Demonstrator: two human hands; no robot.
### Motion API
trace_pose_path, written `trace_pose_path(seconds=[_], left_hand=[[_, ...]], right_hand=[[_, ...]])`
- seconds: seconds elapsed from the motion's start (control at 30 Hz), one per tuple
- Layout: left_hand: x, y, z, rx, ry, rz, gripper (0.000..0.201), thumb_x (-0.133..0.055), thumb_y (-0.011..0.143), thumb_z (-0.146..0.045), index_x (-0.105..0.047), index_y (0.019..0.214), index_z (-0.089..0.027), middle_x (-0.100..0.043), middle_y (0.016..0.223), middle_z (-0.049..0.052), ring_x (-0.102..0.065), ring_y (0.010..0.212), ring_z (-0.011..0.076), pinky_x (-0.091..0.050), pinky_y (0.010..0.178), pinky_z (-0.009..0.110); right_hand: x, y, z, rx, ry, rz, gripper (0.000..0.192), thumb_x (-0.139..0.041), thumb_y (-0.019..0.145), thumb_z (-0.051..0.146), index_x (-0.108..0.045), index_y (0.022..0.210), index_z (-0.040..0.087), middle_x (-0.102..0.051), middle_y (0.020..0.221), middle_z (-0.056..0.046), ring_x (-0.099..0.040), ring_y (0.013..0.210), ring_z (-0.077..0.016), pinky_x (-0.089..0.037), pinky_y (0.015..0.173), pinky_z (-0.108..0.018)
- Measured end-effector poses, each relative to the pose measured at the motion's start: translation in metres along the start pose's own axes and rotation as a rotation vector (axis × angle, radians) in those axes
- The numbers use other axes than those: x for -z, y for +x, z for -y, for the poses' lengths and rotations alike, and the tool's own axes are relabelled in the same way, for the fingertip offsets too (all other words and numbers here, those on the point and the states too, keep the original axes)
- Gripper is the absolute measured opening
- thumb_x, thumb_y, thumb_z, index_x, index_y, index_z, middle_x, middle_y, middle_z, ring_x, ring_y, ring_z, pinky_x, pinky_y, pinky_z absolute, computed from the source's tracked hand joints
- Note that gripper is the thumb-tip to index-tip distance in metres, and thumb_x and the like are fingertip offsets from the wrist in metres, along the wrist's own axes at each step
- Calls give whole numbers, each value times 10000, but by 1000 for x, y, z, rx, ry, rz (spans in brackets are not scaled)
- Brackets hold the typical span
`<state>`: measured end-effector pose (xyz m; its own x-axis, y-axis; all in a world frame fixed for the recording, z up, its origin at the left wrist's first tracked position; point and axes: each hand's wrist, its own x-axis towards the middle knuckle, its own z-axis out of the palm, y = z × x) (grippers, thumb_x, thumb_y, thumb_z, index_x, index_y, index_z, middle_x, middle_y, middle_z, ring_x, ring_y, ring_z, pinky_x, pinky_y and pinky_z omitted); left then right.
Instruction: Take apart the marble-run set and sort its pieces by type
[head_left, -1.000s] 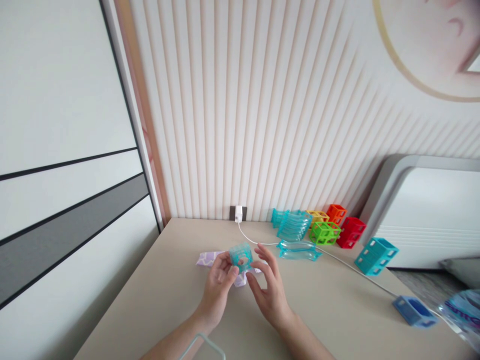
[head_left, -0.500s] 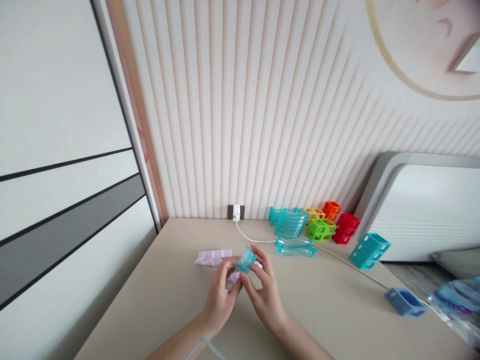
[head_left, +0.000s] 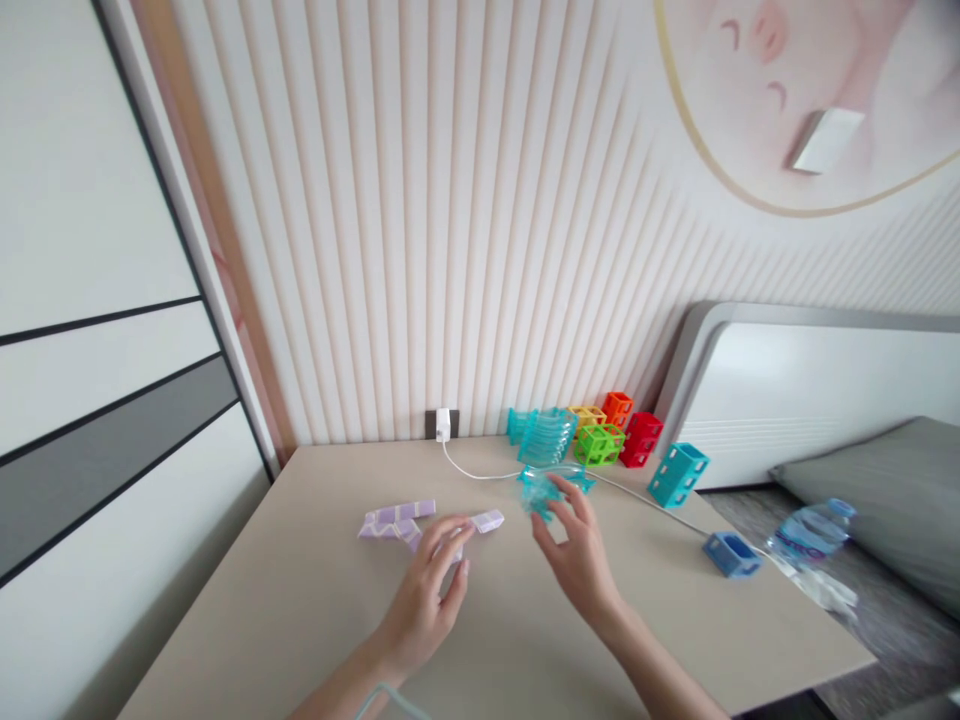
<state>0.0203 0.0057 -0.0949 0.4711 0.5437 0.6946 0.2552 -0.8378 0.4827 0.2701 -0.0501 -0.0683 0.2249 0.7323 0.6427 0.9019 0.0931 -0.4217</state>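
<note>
The right hand point(head_left: 577, 555) pinched a translucent teal block point(head_left: 541, 493) in its fingertips, a narrow grip that lifted it just above the table point(head_left: 300, 600), probably for a clear look. Left of that grip, the left hand point(head_left: 427, 590) hung open, fingertips near the lilac folded pieces point(head_left: 397, 520). Beyond the grip stood stacked colored blocks point(head_left: 600, 440). No writing was legible.

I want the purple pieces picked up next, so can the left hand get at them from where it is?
Probably yes. The left hand hangs open right beside the purple pieces, fingertips about at them, with nothing between. The right hand is off to the side at the clear teal piece.
</note>
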Motion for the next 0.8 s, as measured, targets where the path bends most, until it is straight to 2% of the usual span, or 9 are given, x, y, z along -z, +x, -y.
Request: trace_pose_path(seconds=[0.07,0.13,0.2,0.3,0.4,0.57,0.7,0.8], left_hand=[[1,1,-1,-75,23,43,370,-495,974,-91,-602,1293,-245,-637,1328,115,-586,1309,241,-536,1075,398],[1,1,-1,-122,52,68,317,-496,956,-66,-647,1183,-228,-639,1316,118,-578,1318,253,-541,1067,402],[0,1,-1,-145,68,80,297,-494,939,-45,-660,1113,-218,-640,1302,120,-576,1317,261,-544,1061,407],[-2,-1,0,-163,75,100,294,-487,931,-34,-656,1087,-218,-641,1282,119,-575,1310,265,-540,1067,425],[-4,-2,1,-174,83,125,276,-488,941,-43,-649,1084,-216,-642,1274,118,-573,1304,267,-540,1067,433],[0,1,-1,-206,133,111,260,-478,950,-48,-644,1075,-203,-654,1248,123,-583,1288,268,-555,1041,420],[24,17,6,-261,268,107,285,-481,965,-72,-627,1180,-189,-667,1231,124,-581,1284,272,-530,1066,440],[53,31,24,-218,378,162,300,-529,962,-159,-614,1249,-184,-677,1210,123,-599,1244,289,-531,1054,469]], right_hand=[[20,7,-35,-143,-286,53,214,-603,926,347,-753,973,202,-616,1376,-152,-585,1245,-345,-464,1047,-499],[39,14,-66,-312,-553,230,263,-548,950,340,-760,1017,199,-608,1392,-144,-584,1245,-332,-460,1025,-452],[52,19,-89,-383,-627,309,276,-539,945,329,-771,963,180,-650,1320,-156,-623,1181,-335,-474,966,-434],[59,21,-108,-434,-653,374,271,-547,929,312,-772,887,166,-723,1139,-156,-671,1089,-331,-485,885,-409],[56,20,-115,-475,-678,399,281,-538,941,327,-763,978,162,-745,1085,-154,-685,1072,-319,-482,861,-391],[50,12,-111,-504,-735,358,371,-491,992,347,-664,1247,141,-703,1230,-181,-657,1159,-315,-476,901,-393],[50,2,-94,-450,-793,308,454,-508,993,349,-576,1390,141,-599,1411,-197,-565,1291,-354,-425,1011,-456],[49,-2,-79,-308,-833,239,390,-505,999,360,-653,1306,171,-606,1414,-175,-559,1292,-340,-384,1067,-467]])
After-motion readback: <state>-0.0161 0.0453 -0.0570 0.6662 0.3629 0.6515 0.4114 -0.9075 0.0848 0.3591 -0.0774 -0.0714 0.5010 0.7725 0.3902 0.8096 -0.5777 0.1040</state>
